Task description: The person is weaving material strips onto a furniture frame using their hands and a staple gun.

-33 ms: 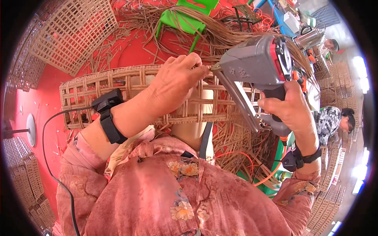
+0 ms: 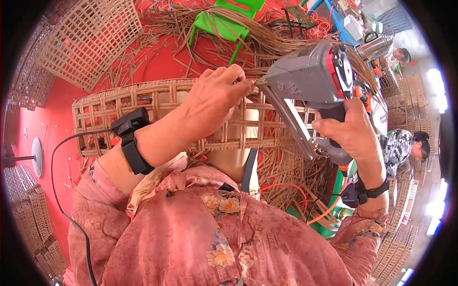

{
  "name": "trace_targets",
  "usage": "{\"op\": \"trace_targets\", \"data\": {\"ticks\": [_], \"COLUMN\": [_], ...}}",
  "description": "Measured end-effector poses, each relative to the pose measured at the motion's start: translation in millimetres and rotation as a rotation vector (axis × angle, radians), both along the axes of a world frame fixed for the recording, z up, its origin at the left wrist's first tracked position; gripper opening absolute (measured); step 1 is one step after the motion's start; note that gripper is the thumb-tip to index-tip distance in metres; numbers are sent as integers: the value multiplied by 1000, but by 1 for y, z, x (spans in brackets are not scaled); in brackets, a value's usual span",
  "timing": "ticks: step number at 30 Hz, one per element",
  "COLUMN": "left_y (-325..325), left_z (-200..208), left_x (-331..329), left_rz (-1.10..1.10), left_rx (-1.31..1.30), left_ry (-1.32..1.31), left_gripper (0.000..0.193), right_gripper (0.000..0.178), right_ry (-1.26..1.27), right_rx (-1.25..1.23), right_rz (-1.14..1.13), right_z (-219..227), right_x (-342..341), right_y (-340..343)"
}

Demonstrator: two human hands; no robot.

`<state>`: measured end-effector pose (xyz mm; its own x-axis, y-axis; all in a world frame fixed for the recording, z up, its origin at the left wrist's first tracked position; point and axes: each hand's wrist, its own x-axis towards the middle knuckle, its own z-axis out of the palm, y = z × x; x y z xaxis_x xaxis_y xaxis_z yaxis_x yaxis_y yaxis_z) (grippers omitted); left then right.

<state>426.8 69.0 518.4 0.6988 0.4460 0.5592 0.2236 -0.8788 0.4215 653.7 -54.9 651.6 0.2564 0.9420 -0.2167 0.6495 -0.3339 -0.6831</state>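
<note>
Across my lap lies a woven basket (image 2: 162,86) of brown cane-like strips, with an open lattice. My left hand (image 2: 210,97) is closed in a pinch at its far rim, right of the middle; the fingertips partly hide what they grip. My right hand (image 2: 352,126) wraps round the handle of a grey staple gun (image 2: 300,78) with a long metal magazine. The gun's nose touches or nearly touches the rim, just right of my left fingertips. An orange hose (image 2: 329,209) runs below the gun.
Loose strips (image 2: 272,33) lie heaped on the red floor beyond the basket, around a green chair (image 2: 222,26). More lattice baskets (image 2: 90,43) stand at the left and right. A person in a patterned top (image 2: 400,150) is at the right. A cable (image 2: 53,181) trails from my left wrist.
</note>
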Motion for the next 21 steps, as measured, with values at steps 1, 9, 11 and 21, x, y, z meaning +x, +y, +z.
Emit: {"op": "trace_targets", "data": {"ticks": [1,9,11,21], "left_y": [0,-1,0,2], "left_z": [0,-3,-3,0], "left_x": [0,1,1,2], "left_rz": [-4,6,2,18], "left_rx": [-4,-7,-7,-138], "left_ry": [9,6,6,-47], "left_gripper": [41,39,38,25], "right_gripper": [36,39,36,40], "right_ry": [-2,-131,-66,-318], "right_rx": [-1,-58,-39,64], "right_rz": [5,111,156,372], "right_z": [1,12,13,10], "right_x": [-2,-11,-12,-19], "right_y": [2,5,8,17]}}
